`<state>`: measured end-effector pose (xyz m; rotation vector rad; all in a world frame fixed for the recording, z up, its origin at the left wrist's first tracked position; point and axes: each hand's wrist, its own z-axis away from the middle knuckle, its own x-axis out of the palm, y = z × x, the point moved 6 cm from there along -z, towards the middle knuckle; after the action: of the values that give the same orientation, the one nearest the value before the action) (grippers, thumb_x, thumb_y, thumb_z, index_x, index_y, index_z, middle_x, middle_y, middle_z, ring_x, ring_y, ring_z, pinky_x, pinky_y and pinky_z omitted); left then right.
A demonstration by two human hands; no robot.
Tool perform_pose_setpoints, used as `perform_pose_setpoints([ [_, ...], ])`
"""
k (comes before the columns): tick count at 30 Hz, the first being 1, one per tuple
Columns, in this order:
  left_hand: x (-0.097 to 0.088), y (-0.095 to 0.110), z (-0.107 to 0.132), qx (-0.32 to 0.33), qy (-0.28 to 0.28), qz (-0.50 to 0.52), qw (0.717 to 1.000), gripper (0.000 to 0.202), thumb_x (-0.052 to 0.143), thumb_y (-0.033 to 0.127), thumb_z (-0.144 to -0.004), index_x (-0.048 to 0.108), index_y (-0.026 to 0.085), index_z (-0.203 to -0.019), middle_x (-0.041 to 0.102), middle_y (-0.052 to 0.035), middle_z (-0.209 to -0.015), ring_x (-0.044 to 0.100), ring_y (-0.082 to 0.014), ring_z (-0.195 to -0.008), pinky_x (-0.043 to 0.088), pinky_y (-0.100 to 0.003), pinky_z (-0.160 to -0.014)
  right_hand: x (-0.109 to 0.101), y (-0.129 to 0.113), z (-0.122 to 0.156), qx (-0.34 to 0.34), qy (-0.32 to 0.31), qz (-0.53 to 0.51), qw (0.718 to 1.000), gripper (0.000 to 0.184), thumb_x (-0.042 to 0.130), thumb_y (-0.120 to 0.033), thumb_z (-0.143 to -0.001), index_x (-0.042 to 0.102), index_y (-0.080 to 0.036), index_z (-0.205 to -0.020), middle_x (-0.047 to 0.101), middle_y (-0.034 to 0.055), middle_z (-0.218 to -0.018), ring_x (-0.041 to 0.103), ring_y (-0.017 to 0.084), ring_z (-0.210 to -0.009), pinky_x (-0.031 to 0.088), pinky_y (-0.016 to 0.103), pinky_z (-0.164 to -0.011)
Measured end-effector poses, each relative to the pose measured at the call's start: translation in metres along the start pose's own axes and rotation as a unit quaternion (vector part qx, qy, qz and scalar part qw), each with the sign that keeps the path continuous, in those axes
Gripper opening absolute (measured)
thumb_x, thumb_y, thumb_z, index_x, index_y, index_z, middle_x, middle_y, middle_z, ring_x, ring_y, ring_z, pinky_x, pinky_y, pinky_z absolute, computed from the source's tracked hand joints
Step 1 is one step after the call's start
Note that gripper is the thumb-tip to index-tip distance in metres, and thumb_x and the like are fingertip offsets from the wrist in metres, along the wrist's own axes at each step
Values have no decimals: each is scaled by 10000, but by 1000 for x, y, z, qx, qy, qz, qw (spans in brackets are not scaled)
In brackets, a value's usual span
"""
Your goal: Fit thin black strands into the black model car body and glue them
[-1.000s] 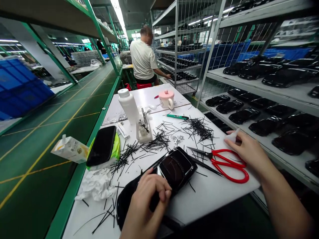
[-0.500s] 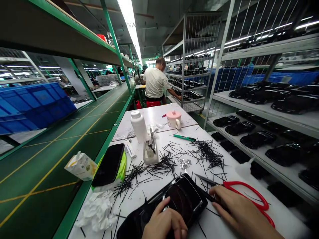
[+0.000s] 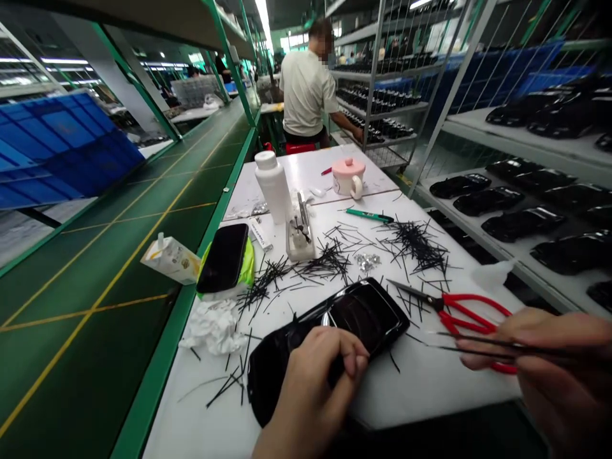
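Car: a glossy black model car body (image 3: 329, 350) lies on the surface, low and centre, tilted slightly up on its near side.
Long axis: runs diagonally, from the near left up toward the far right.
Left grip: curled closed around the car's near side, the left hand (image 3: 308, 395) clearly the nearer.
Right grip: the right hand (image 3: 540, 363) sits just off the car's far right end, not touching it, pinched shut on thin black plastic strips (image 3: 478, 344).
Surface: white work surface (image 3: 430, 386), strewn with loose black strips, red-handled scissors (image 3: 459, 315) beside the right hand.
Room: steel shelves of black car bodies (image 3: 488, 204) at right; a co-worker in a white T-shirt (image 3: 306, 83) beyond.
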<state>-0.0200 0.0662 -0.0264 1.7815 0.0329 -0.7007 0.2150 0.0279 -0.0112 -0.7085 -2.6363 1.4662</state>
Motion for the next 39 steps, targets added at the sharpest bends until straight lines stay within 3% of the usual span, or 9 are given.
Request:
perform_pose_setpoints([
  [3, 1, -1, 2, -18, -9, 17, 1000, 239, 532, 134, -918, 418, 215, -724, 689, -12, -857, 627, -150, -833, 472, -268, -753, 24, -16, 4, -10, -96, -29, 995, 73, 705, -351, -878, 661, -299, -905, 743, -10, -765, 743, 200, -697, 641, 279, -624],
  [6, 2, -1, 2, -19, -8, 25, 999, 235, 528, 123, -921, 426, 214, -730, 681, -6, -855, 622, -147, -832, 467, -264, -752, 37, -16, 5, 21, -135, 9, 991, 59, 693, -333, -898, 657, -286, -896, 755, -27, -794, 745, 164, -739, 629, 217, -656],
  [11, 2, 0, 1, -5, -5, 25, 1000, 232, 540, 107, -916, 428, 215, -744, 678, 22, -875, 608, -129, -821, 457, -258, -760, 40, -9, 9, 25, -141, 41, 989, 37, 712, -286, -880, 678, -277, -892, 757, -17, -817, 735, 170, -766, 624, 226, -687],
  [22, 3, -3, 4, 5, -4, 22, 1000, 235, 543, 97, -920, 423, 220, -760, 665, 47, -884, 604, -121, -836, 454, -254, -769, 42, -5, 13, 64, -138, 9, 988, 44, 719, -260, -873, 681, -278, -887, 749, -19, -829, 726, 157, -776, 608, 203, -691],
  [30, 5, -1, 2, 21, 0, 20, 1000, 245, 552, 88, -916, 418, 218, -759, 669, 48, -889, 606, -119, -853, 454, -256, -802, 44, -3, 16, 52, -150, 19, 987, 31, 689, -248, -901, 681, -278, -902, 744, -34, -831, 719, 109, -770, 585, 124, -701],
  [35, -1, 0, 8, 39, 10, 35, 999, 251, 541, 79, -923, 408, 217, -762, 661, 24, -968, 616, -114, -929, 463, -244, -849, 44, -4, 20, 44, -149, -10, 988, 52, 651, -219, -925, 665, -255, -891, 729, -32, -820, 711, 128, -966, 550, 168, -944],
  [39, -25, -6, 19, 38, 97, 32, 994, 240, 531, 77, -931, 422, 220, -773, 657, 15, -1054, 606, -108, -1010, 449, -233, -911, 56, -7, 29, 18, -212, -62, 975, 89, 605, -148, -936, 631, -232, -928, 687, -60, -780, 688, 90, -765, 407, 317, -1172],
])
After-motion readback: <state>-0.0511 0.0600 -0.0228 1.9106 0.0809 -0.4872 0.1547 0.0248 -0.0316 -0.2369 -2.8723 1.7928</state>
